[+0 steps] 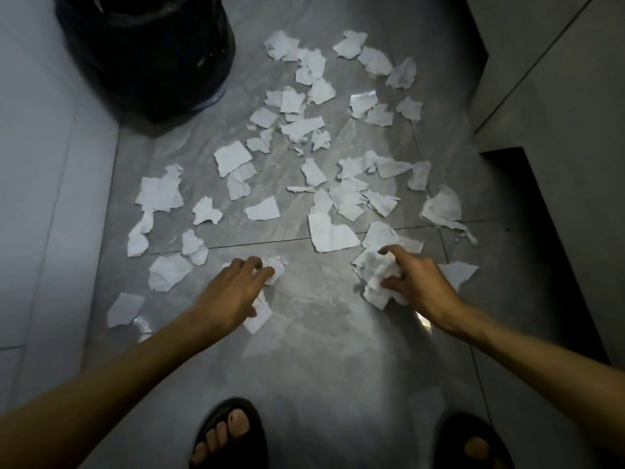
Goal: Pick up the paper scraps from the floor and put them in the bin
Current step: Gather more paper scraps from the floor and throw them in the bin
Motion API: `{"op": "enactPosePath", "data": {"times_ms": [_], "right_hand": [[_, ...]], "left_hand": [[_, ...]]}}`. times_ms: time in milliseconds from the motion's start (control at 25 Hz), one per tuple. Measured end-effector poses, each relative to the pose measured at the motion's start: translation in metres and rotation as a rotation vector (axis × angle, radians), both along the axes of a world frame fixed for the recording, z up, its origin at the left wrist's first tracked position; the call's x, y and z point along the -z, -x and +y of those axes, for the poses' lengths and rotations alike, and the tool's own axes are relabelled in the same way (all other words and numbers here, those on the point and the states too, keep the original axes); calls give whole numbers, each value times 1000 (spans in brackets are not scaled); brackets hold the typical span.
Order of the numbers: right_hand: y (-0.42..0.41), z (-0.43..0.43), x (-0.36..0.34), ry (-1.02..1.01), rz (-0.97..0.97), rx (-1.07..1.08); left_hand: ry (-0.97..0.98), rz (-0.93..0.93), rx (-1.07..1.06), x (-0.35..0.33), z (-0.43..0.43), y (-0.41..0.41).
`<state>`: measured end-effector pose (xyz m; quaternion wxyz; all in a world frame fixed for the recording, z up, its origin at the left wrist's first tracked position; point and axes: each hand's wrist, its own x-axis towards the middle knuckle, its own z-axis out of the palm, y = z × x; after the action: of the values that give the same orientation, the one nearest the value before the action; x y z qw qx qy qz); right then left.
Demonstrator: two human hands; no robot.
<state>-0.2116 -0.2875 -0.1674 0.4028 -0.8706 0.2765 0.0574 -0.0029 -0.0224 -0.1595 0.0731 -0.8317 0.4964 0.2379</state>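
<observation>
The grey tiled floor [304,350] is bounded by a pale wall [40,164] on the bin's side and by grey cabinet fronts [548,79] on the opposite side, with a dark recess [541,231] running beneath them. The black bin [148,52] stands at the far end against the wall, its rim partly cut off by the frame edge. Between the bin and the person's sandalled feet [230,434], the floor is covered by white paper scraps [233,157], spread from just beside the bin's base outward towards the cabinets. A strip of bare floor lies nearest the feet, well apart from the bin.

The left hand [236,286] is lowered to the floor on the bin's side, fingers curled narrow around a small crumpled scrap [275,269]; its thumb rests on a flat scrap [258,316] lying below it. The right hand [419,282], on the side away from the bin, is partly closed over a larger crumpled wad [375,279], index finger extended across its top and thumb pressed against its near edge.

The loose scraps are irregular torn pieces lying flat or slightly curled, with no common orientation. One narrow sliver [300,189] near the middle of the spread lies with its long axis crosswise to the wall.
</observation>
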Motion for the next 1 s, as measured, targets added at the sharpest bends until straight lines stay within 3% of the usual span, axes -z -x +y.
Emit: {"op": "enactPosePath", "data": {"times_ms": [160, 360, 480, 600, 720, 840, 1000], "right_hand": [[-19, 3, 10, 238, 167, -139], [-30, -4, -10, -109, -166, 160], [-18, -19, -24, -259, -240, 296], [13, -21, -19, -32, -80, 188], [34, -5, -5, 201, 84, -43], [29, 9, 4, 295, 82, -149], [0, 21, 7, 270, 66, -183]], "left_hand": [[123, 218, -81, 4, 5, -2], [384, 179, -293, -9, 17, -9], [307, 2, -373, -6, 32, -13], [145, -64, -343, 6, 41, -6], [170, -1, -399, 9, 37, -3], [227, 89, -453, 4, 20, -2], [422, 302, -687, -24, -11, -8]]}}
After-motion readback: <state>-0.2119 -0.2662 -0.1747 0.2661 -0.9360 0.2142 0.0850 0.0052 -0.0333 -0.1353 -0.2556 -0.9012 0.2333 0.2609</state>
